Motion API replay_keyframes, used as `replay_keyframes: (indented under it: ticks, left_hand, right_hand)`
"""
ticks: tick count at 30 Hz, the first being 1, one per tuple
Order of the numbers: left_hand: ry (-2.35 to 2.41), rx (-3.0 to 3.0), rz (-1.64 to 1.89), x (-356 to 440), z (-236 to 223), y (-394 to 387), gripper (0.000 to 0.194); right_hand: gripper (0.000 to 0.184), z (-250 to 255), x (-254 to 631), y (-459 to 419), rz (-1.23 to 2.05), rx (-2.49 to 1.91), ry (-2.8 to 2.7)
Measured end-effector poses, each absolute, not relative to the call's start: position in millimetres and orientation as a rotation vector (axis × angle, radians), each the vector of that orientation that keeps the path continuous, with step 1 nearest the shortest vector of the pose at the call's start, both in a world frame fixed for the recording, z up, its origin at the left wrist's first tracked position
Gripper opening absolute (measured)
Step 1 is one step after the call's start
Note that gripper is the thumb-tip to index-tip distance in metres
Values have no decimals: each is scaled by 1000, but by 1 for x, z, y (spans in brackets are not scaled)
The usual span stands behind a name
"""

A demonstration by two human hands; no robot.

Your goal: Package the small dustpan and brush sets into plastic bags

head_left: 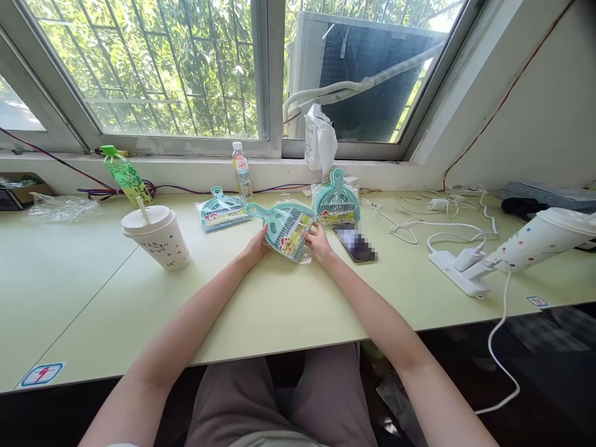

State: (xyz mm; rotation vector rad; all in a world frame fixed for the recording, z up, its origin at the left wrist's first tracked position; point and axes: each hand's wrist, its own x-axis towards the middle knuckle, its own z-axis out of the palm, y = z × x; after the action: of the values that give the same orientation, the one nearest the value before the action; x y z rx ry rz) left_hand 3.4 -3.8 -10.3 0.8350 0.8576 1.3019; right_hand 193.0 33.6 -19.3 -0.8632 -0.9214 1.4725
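A teal mini dustpan-and-brush set in clear plastic wrap (284, 228) lies on the pale green desk (288, 298) in front of me. My left hand (256, 247) grips its left edge and my right hand (318, 241) pinches its right edge. Two more wrapped teal sets lie behind it: one to the left (221, 212), one to the right (336, 200).
A white paper cup with a straw (158, 237) stands at the left, a green drink pouch (125, 175) and a small bottle (241, 169) by the window sill. A phone (356, 243) lies right of my hand. Farther right lie white cables (419, 226), a power strip (459, 273) and a tipped cup (542, 239).
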Motion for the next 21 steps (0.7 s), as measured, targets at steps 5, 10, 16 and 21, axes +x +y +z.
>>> replay_keyframes:
  ticks: [5, 10, 16, 21]
  left_hand:
    - [1078, 566, 1582, -11, -18, 17, 32]
    - [1162, 562, 1776, -23, -25, 22, 33]
    - [1194, 827, 1775, -32, -16, 12, 58]
    - [1337, 1214, 1508, -46, -3, 6, 64]
  right_hand:
    - [53, -10, 198, 31, 1495, -899, -992]
    - [47, -7, 198, 27, 1520, -857, -1071]
    - [51, -3, 207, 29, 1526, -929, -1138]
    - [58, 3, 218, 30, 1601, -959, -1341]
